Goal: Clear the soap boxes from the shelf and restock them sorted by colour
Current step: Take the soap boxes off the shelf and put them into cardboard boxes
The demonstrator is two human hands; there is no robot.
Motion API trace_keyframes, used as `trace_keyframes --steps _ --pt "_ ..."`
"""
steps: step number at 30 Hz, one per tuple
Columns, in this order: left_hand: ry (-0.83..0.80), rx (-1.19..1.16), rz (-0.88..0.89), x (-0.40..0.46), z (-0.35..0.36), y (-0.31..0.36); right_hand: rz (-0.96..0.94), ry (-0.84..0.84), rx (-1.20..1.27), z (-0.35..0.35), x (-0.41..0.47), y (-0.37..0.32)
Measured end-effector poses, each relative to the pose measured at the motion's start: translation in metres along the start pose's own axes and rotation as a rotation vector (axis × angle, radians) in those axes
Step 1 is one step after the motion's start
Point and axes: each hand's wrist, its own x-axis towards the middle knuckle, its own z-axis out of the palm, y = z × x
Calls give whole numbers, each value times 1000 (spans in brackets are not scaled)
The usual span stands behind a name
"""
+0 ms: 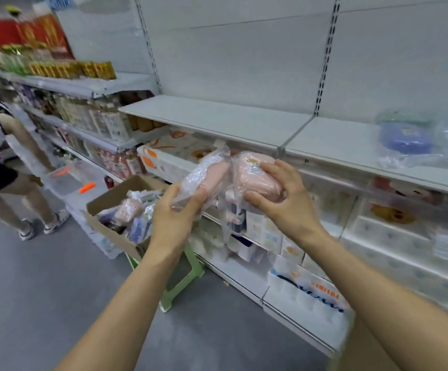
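My left grip (176, 210) curls round one pink plastic-wrapped soap box (206, 178); my right grip (279, 194) pinches a second pink wrapped soap box (252, 180). Both hang before the white metal shelf (217, 116), above the brown cardboard carton (115, 231) holding more wrapped boxes.

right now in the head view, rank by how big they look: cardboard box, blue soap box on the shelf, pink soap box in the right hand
1. cardboard box, clearly largest.
2. blue soap box and pink soap box: look alike; the pink one sits nearer the camera in the right hand, so no ranking.
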Motion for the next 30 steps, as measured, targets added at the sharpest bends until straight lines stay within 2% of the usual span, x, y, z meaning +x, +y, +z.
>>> trace_keyframes --steps 9,13,18,21,24,28,30 --pt "40 98 -139 178 -63 -85 98 -135 63 152 145 31" --pt "101 174 -212 235 -104 -127 130 -208 74 217 188 41" --pt "85 221 -285 313 -147 -191 241 -247 83 309 228 75" --pt "22 292 -335 364 -159 -237 393 -234 85 374 246 107" --pt "-128 332 -316 421 -161 -285 573 -179 107 438 263 137" --pt "-311 496 -189 483 -147 -354 731 4 116 513 276 179" --pt "-380 557 -204 502 -136 -391 819 61 73 544 277 202"
